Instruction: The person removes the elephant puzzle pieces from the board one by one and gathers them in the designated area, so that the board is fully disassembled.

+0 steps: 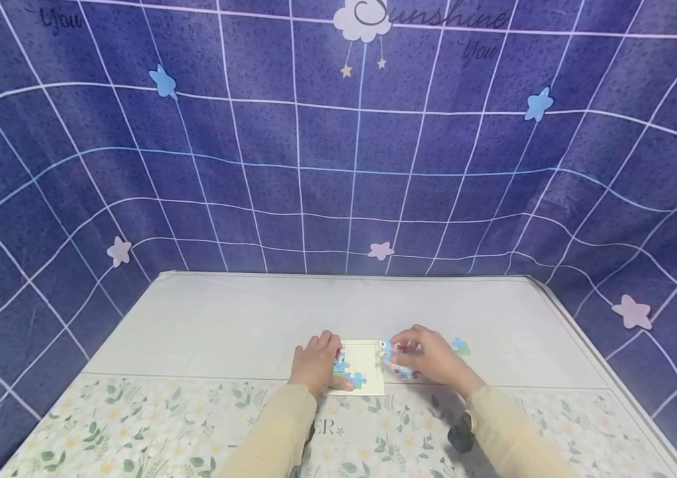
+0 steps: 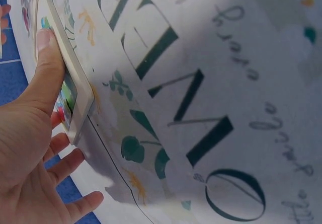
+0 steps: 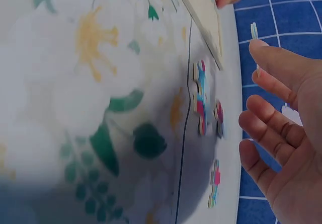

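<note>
A shallow jigsaw board (image 1: pixel 379 386) with a pale wooden rim lies near the middle of the table. Several blue and green pieces (image 1: pixel 359 380) sit along its left and front parts; the rest of its bed is bare. My left hand (image 1: pixel 313 364) holds the board's left side, thumb (image 2: pixel 44 45) pressing over the front rim and fingers around the far edge. Just off the right rim, my right hand (image 1: pixel 431 355) pinches a small puzzle piece (image 3: pixel 254 31) between thumb and index finger, above the table. The other right fingers are loosely bent.
Under and beside the right hand lie loose puzzle pieces (image 3: pixel 201 100), one of them a blue-green piece (image 1: pixel 460 346) farther right. A floral cloth (image 1: pixel 195 425) covers the near part of the white table (image 1: pixel 225 318). Behind hangs a blue gridded curtain (image 1: pixel 326 146).
</note>
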`<state>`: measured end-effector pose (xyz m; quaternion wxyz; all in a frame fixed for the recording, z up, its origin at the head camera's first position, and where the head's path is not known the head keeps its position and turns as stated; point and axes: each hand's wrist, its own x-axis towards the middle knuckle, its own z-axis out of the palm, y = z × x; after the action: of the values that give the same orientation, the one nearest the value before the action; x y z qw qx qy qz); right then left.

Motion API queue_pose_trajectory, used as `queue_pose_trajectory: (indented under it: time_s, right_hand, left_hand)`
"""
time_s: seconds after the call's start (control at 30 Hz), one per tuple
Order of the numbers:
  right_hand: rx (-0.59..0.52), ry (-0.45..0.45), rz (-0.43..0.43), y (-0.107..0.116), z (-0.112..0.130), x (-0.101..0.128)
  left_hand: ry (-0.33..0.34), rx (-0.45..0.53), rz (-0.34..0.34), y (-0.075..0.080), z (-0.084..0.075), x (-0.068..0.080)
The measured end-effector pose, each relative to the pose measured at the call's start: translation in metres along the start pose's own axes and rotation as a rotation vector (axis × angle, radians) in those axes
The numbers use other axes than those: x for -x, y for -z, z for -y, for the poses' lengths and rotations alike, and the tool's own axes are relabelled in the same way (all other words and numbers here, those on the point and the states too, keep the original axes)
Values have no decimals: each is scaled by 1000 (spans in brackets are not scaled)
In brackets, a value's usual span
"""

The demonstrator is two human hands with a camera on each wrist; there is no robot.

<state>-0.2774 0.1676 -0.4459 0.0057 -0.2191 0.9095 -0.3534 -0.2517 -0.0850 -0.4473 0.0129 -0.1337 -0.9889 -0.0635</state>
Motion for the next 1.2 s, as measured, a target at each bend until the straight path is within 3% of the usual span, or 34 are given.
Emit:
queue_pose_trajectory:
  time_s: [0.3,0.8,1.2]
  right_hand:
    - [15,61,0,12,-13,10]
    - [53,53,-3,39,-29,28]
    - [70,-23,14,51,-38,43]
  left_hand:
    - [-2,19,-2,-3,2,-1]
    - [-2,15,-12,-3,1,-1]
    - [0,17,-13,-1,0,1]
